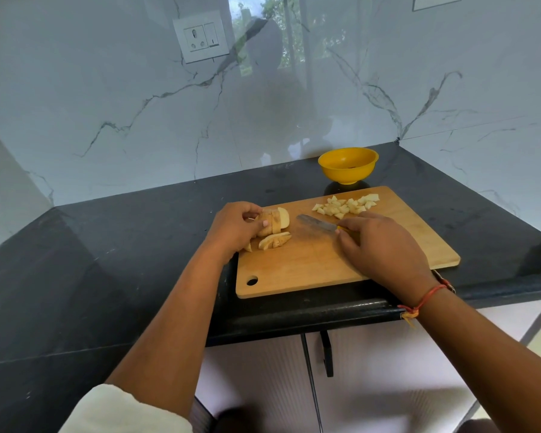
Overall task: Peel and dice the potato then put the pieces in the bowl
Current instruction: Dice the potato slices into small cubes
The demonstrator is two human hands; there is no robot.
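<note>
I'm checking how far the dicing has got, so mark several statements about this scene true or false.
1. The pale diced potato pieces lie in the round yellow bowl. False: they lie on the rectangular wooden cutting board.
2. The left hand holds the partly sliced potato. True.
3. The right hand holds the yellow-handled steel knife, its blade pointing towards the potato. True.
4. The bowl stands on the board. False: it stands on the black stone counter, behind the board.
</note>
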